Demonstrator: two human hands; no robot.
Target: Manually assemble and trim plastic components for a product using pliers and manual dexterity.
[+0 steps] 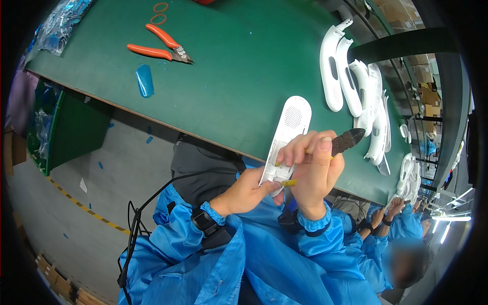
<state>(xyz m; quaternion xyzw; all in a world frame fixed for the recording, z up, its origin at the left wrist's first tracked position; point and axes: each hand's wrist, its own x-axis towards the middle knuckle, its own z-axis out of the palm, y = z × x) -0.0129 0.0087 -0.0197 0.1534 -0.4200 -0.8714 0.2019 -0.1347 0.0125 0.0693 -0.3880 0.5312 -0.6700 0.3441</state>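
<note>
My left hand (243,192) grips the lower end of a long white plastic shell (291,121) with a rounded top and a patch of small holes. The shell's inner side, with ribs and recesses, shows near my fingers. My right hand (316,170) is closed around a pair of pliers (348,141). Their dark metal jaws point up and to the right, away from the shell, while the yellow handle ends lie over its lower part. Whether the handle ends touch the shell, I cannot tell.
Orange-handled side cutters (165,47), a blue plastic piece (145,81) and two red rings (159,13) lie on the green table (229,71). Several white shells (331,71) are piled at the right. Co-workers' hands (395,206) are further right. A green bin (71,127) stands left.
</note>
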